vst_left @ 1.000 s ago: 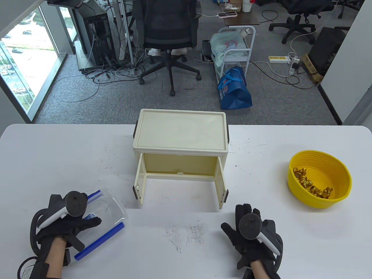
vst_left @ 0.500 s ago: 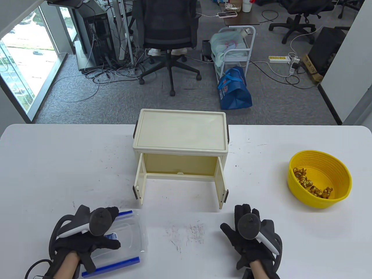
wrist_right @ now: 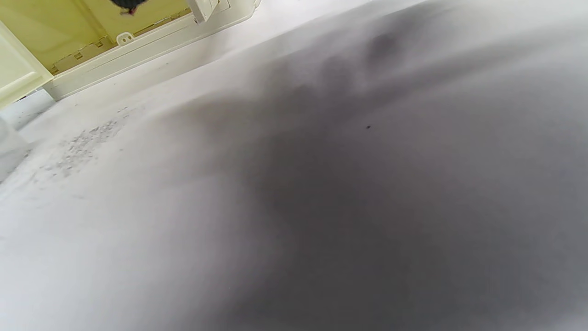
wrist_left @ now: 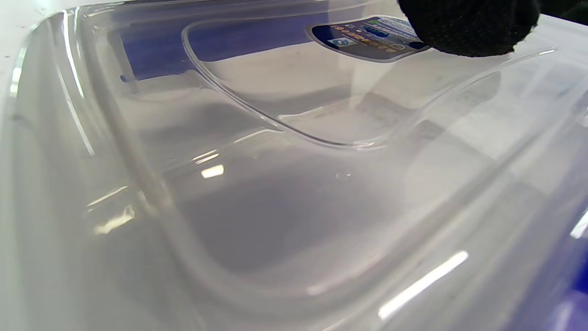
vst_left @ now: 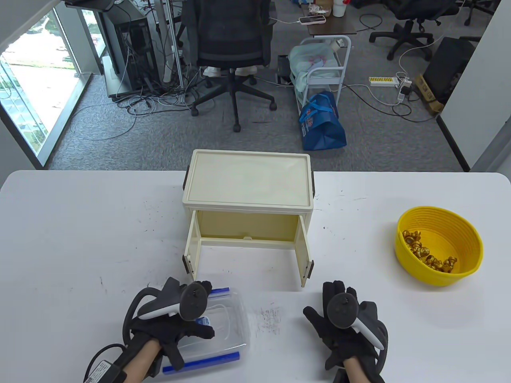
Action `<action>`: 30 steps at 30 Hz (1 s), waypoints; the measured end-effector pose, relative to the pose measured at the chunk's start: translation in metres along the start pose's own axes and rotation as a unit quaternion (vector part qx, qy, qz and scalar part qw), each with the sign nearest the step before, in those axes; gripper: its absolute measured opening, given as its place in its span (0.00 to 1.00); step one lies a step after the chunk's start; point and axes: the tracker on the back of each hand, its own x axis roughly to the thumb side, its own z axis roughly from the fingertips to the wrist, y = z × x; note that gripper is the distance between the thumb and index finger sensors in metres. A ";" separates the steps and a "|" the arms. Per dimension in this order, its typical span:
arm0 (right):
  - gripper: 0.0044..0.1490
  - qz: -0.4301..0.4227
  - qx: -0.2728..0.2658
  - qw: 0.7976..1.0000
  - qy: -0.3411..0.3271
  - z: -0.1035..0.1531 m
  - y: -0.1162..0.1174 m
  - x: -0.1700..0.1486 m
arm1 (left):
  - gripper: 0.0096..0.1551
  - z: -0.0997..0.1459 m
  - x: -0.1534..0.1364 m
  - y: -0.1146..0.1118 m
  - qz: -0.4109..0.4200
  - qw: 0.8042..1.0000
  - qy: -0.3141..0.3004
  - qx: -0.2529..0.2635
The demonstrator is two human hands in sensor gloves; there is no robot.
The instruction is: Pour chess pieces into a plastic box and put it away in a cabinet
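A clear plastic box (vst_left: 230, 322) with blue side clips lies on the white table (vst_left: 80, 223) in front of the cabinet's left door. My left hand (vst_left: 187, 321) lies over the box's left part and grips it; a gloved fingertip (wrist_left: 468, 27) rests on the lid near its blue label in the left wrist view, where the box (wrist_left: 275, 184) fills the frame. My right hand (vst_left: 343, 323) rests flat on the table, fingers spread, holding nothing. Gold chess pieces (vst_left: 427, 252) sit in a yellow bowl (vst_left: 439, 277) at the right.
The cream cabinet (vst_left: 247, 179) stands mid-table with both front doors swung open toward me; its lower edge shows in the right wrist view (wrist_right: 92, 50). Scuff marks lie on the table between my hands. Office chairs and cables are beyond the far edge.
My left hand has moved the plastic box to the right, from the table's left side to in front of the cabinet's left door. My right hand has stayed put.
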 end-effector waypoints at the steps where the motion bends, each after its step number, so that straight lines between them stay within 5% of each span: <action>1: 0.55 -0.001 0.000 1.000 0.000 0.000 0.000 0.000 | 0.64 -0.004 0.006 0.002 0.002 1.000 0.009 0.004; 18: 0.54 -0.015 0.002 1.000 -0.005 -0.002 -0.002 -0.004 | 0.64 -0.059 0.077 0.031 -0.080 0.966 0.241 0.040; 22: 0.54 -0.016 0.001 1.000 -0.008 -0.002 -0.002 -0.004 | 0.65 -0.069 0.086 0.039 -0.078 0.963 0.259 -0.005; 30: 0.52 -0.011 -0.014 1.000 -0.013 -0.001 -0.004 -0.001 | 0.64 -0.066 0.088 0.038 -0.090 0.962 0.259 0.003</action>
